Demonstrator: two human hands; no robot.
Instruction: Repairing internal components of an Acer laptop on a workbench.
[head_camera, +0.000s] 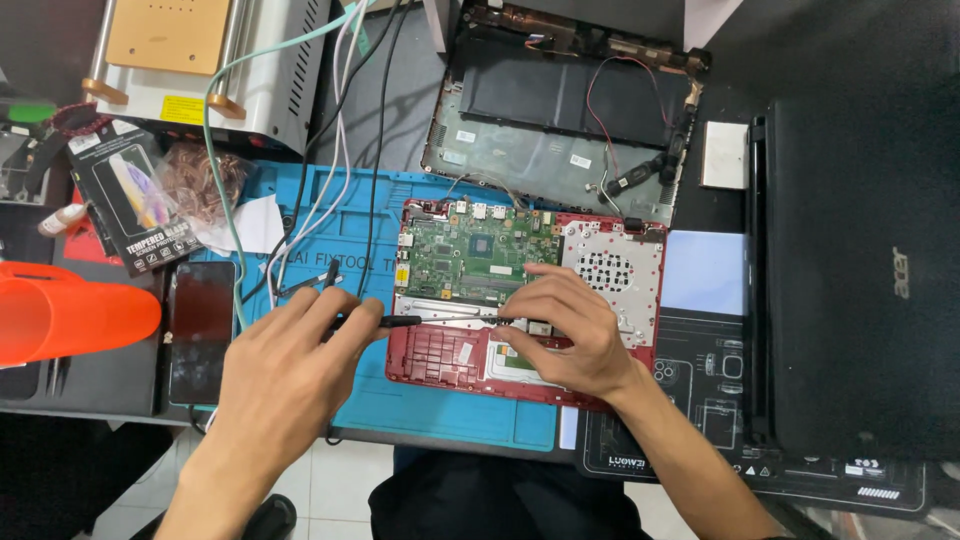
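Note:
A small red laptop base (640, 262) lies open on a blue work mat (440, 410), with its green circuit board (470, 250) exposed. My left hand (285, 375) grips a thin black tool (385, 322), whose tip points right toward the base's middle. My right hand (565, 335) rests on the lower middle of the base, fingers bent and pressing down near the tool's tip. What lies under those fingers is hidden.
A dismantled laptop shell (560, 110) with loose wires lies behind the base. A closed black laptop (860, 270) sits right. Left are a dark phone (200, 330), an orange object (70, 315), a boxed screen protector (140, 200), a grey machine (200, 60) and cables (330, 170).

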